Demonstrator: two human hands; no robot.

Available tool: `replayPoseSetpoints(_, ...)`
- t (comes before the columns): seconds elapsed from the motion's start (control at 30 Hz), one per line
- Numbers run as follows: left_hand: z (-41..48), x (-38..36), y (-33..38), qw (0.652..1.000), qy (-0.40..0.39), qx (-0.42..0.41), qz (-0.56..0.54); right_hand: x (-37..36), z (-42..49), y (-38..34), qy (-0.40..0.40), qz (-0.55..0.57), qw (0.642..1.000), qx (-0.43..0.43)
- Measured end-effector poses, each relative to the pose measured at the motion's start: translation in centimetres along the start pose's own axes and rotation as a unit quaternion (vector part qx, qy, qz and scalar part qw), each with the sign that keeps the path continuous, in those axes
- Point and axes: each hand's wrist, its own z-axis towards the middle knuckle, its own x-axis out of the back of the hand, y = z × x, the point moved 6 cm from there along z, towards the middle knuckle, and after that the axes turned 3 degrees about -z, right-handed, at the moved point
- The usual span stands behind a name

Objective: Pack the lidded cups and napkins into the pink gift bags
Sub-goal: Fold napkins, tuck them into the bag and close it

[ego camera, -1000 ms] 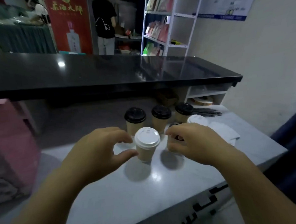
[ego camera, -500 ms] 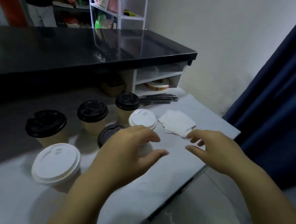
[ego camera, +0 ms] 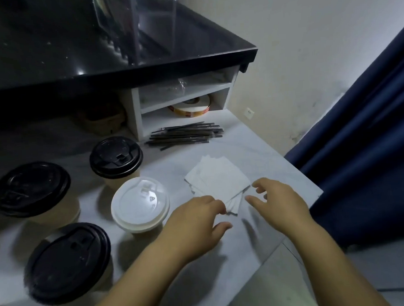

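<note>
Fingertips of the left hand [ego camera: 195, 220] rest on the near corner of the napkins [ego camera: 217, 179], a small fanned stack of white squares on the pale counter [ego camera: 250, 148]; whether they pinch a sheet or only press on it cannot be told. The right hand [ego camera: 278, 202] hangs just beside the same corner with fingers spread and curled, holding nothing. To the left stand the lidded cups: a white-lidded cup [ego camera: 140, 204] just beside the left hand, and three black-lidded cups [ego camera: 115, 157] farther left and nearer the edge. Behind the napkins lies a bundle of dark straws [ego camera: 186, 136], in front of a white shelf unit [ego camera: 182, 100] under the black countertop [ego camera: 110, 38]. A navy curtain [ego camera: 368, 130] hangs at the right. No pink gift bag is in view. The step in hand looks like taking napkins off the stack. The next move probably calls for peeling a thin sheet or two free while the other hand steadies the rest, then carrying them to a bag.
</note>
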Motion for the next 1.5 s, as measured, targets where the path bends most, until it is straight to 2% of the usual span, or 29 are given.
replayPoseSetpoints(0.2,3.1,-1.8,-2.9,0.997,0.041,0.059,-0.021,-2.1,6.8,0.5,-0.027,0.01,0.999,0.022)
replayPoseSetpoints(0.4,6.2,-3.2,-4.3,0.988,0.097,0.124,-0.005,-3.4,11.2,0.4,-0.103,-0.03,0.991,0.084)
replayPoseSetpoints(0.53,7.0,-4.1,-4.7,0.982,0.089,0.164,0.018,-3.6,12.3,0.9,-0.129,0.04,0.985,0.102)
replayPoseSetpoints(0.67,6.6,-4.2,-5.1,0.97,0.138,0.202,-0.002,-3.5,12.9,1.1,-0.148,0.121,0.974,0.12)
replayPoseSetpoints(0.93,5.6,-4.2,-5.3,0.933,0.219,0.269,-0.091,-2.7,13.8,1.6,-0.129,0.22,0.953,0.165)
replayPoseSetpoints(1.07,5.4,-3.7,-5.5,0.907,0.258,0.31,-0.123,-2.7,13.8,1.7,-0.159,0.306,0.927,0.149)
replayPoseSetpoints(1.2,5.4,-3.2,-5.3,0.905,0.259,0.321,-0.107,-1.4,14.1,1.5,-0.113,0.263,0.937,0.2)
replayPoseSetpoints(1.4,5.9,-2.2,-4.4,0.929,0.234,0.282,-0.058,-1.6,13.1,-0.7,-0.256,0.326,0.878,0.241)
replayPoseSetpoints(1.5,5.6,-1.9,-4.4,0.932,0.235,0.267,-0.07,-2.2,13.1,-1.0,-0.289,0.313,0.874,0.235)
